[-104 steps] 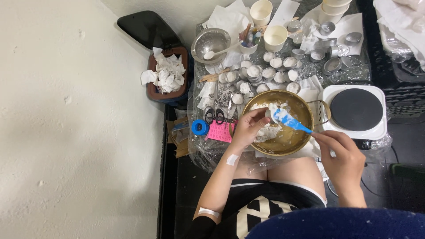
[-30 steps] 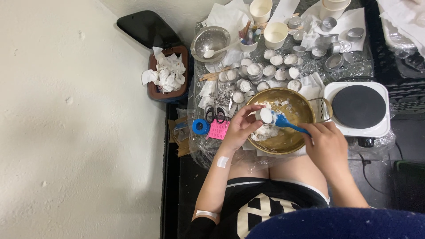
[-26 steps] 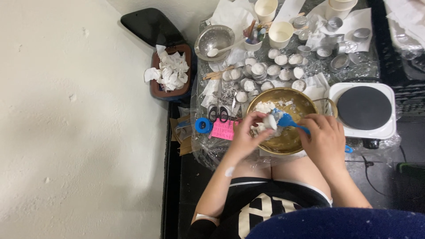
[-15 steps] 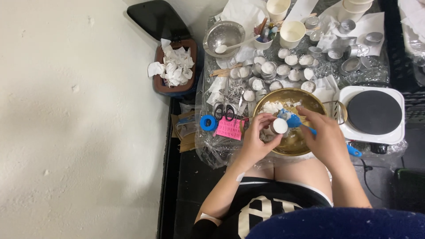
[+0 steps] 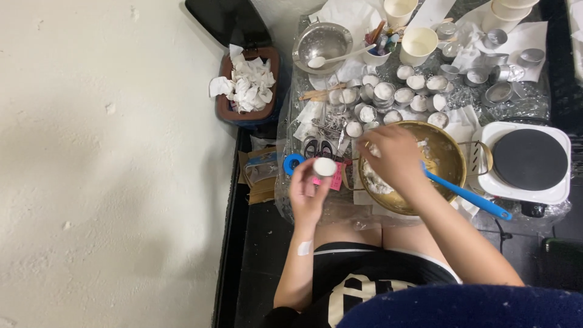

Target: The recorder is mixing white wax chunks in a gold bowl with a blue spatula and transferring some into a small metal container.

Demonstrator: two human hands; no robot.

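From the head view, I see the left hand (image 5: 308, 193) raised just off the near-left edge of the table, its fingers pinched around a small round tealight cup (image 5: 324, 166) filled level with white wax. The cup sits upright between the fingertips, above the pink note (image 5: 335, 180) and beside the blue tape roll (image 5: 293, 163).

The right hand (image 5: 393, 157) reaches across the brass bowl (image 5: 452, 159), palm down over the lumps of white wax (image 5: 376, 182). I cannot tell whether its fingers are closed on anything, since the back of the hand hides them. The blue spatula (image 5: 466, 194) lies with its handle over the bowl's near-right rim, and the hand does not appear to be gripping it.

Beyond the bowl stand many filled tealight cups (image 5: 395, 97), with a white hotplate (image 5: 527, 161) to the right.

My worry is the left-hand pinch: it is light, and a tilt could drop the cup onto the plastic sheet or off the edge. The right forearm also crosses close to the spatula handle, so a careless pull back could flick the spatula out and scatter wax.
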